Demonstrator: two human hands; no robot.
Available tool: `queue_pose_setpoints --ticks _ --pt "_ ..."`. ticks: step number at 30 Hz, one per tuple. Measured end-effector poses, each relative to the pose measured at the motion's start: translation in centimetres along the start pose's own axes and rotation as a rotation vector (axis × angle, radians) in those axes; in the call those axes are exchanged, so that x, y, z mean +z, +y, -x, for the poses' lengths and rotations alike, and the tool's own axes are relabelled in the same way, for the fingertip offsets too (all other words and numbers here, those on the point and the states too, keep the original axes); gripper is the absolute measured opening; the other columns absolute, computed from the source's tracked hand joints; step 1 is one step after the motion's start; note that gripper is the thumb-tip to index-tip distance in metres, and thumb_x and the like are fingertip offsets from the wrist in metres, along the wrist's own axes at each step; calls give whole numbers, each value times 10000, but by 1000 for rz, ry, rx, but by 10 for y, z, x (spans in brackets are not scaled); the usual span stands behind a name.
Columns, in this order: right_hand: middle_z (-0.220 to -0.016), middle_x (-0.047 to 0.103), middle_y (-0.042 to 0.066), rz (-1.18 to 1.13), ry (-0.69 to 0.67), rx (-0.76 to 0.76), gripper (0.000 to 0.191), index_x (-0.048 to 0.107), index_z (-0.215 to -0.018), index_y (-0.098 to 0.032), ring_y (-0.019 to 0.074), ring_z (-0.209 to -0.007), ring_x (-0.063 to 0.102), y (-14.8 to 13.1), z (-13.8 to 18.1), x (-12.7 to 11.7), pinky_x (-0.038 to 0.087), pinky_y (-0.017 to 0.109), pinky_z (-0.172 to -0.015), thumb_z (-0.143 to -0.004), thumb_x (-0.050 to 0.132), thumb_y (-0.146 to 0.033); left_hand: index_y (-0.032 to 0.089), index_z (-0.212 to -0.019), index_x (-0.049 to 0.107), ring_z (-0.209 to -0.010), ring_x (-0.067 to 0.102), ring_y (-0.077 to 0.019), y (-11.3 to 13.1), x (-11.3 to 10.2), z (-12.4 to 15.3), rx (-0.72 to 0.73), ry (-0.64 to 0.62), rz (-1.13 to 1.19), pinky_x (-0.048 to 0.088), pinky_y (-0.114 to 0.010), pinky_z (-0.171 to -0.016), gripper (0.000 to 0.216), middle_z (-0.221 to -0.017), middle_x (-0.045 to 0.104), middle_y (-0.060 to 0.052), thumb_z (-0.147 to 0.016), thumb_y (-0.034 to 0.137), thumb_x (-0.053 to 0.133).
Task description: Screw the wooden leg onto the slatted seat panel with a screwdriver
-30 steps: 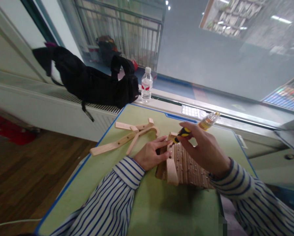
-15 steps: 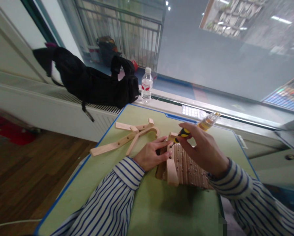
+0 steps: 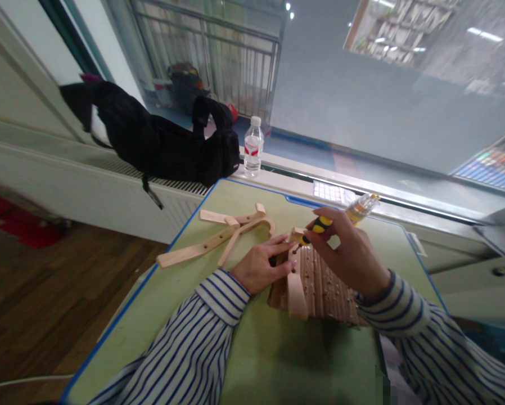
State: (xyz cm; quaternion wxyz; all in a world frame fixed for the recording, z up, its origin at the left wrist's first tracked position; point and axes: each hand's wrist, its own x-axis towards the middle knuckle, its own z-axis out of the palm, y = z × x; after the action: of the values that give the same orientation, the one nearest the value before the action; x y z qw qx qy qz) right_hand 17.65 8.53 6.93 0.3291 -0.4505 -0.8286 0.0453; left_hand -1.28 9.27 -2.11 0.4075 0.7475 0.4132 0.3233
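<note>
My right hand (image 3: 351, 250) is closed around the yellow-and-black handle of a screwdriver (image 3: 321, 225). The screwdriver slants down to the left, its tip at a hole in a pale wooden piece (image 3: 297, 295). My left hand (image 3: 264, 263) pins that wooden piece with thumb and fingers on either side of the tip. Under it lies a brown ridged block (image 3: 330, 292) dotted with small metallic spots, perhaps screw heads. Left of my left hand, several curved and straight wooden pieces with dark holes (image 3: 219, 239) rest on the table. Whether a screw sits under the tip, I cannot tell.
The pale green table (image 3: 185, 298) has a blue edge. Behind my right hand is a clear container with a yellowish part (image 3: 362, 208). A water bottle (image 3: 253, 149) and a black bag (image 3: 168, 143) are on the ledge by the window.
The fingers of my right hand have shifted slightly on the screwdriver handle, which has turned a little. My left hand and the wooden piece stay in place.
</note>
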Motion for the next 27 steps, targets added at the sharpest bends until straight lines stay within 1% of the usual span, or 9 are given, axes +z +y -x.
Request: queue_pose_setpoints --ticks 7,11,13,17,21,23,27 --pt "-816 656 16 8 33 -1 320 475 -1134 -194 110 -637 615 -1 -1 2 490 226 -594 -845 562 -302 193 -1265 557 -1312 402 -221 -1 0 0 11 -4 12 307 -354 -1113 527 -1434 412 -74 -810 459 579" --pt "-860 649 25 -28 68 -4 407 439 -1223 -189 104 -646 606 1 0 6 497 228 -605 -847 565 -280 193 -1260 561 -1311 404 -221 1 -1 0 13 3 10 298 -359 -1117 525 -1426 425 -78 -809 460 580" --pt "-873 644 22 -49 72 -26 412 440 -1246 -205 101 -659 604 2 0 7 503 230 -622 -855 557 -264 193 -1260 561 -1309 407 -222 2 -1 0 14 3 9 301 -362 -1115 522 -1424 428 -79 -809 455 581" --pt "-879 643 29 -67 40 -29 360 479 -1205 -204 107 -688 617 4 0 5 514 234 -648 -858 554 -267 191 -1258 563 -1306 410 -228 1 0 -1 18 8 8 314 -367 -1109 519 -1423 429 -79 -806 445 585" --pt "-986 652 76 -103 -40 -5 443 413 -1263 -176 131 -762 647 8 2 2 527 258 -692 -844 546 -231 183 -1261 560 -1303 415 -225 -3 2 -1 23 11 14 319 -355 -1107 530 -1419 433 -84 -804 449 589" --pt "-1025 653 86 -111 -69 -1 450 399 -1277 -182 135 -785 654 10 3 1 529 262 -704 -846 527 -205 189 -1264 558 -1304 414 -225 -4 2 -1 27 11 14 317 -353 -1109 530 -1417 436 -82 -806 454 587" --pt "-997 669 74 -100 -89 9 422 418 -1268 -187 137 -795 662 11 4 0 527 259 -714 -858 518 -215 198 -1268 553 -1308 408 -223 -6 2 -1 33 6 6 305 -350 -1115 530 -1419 436 -73 -810 463 581"
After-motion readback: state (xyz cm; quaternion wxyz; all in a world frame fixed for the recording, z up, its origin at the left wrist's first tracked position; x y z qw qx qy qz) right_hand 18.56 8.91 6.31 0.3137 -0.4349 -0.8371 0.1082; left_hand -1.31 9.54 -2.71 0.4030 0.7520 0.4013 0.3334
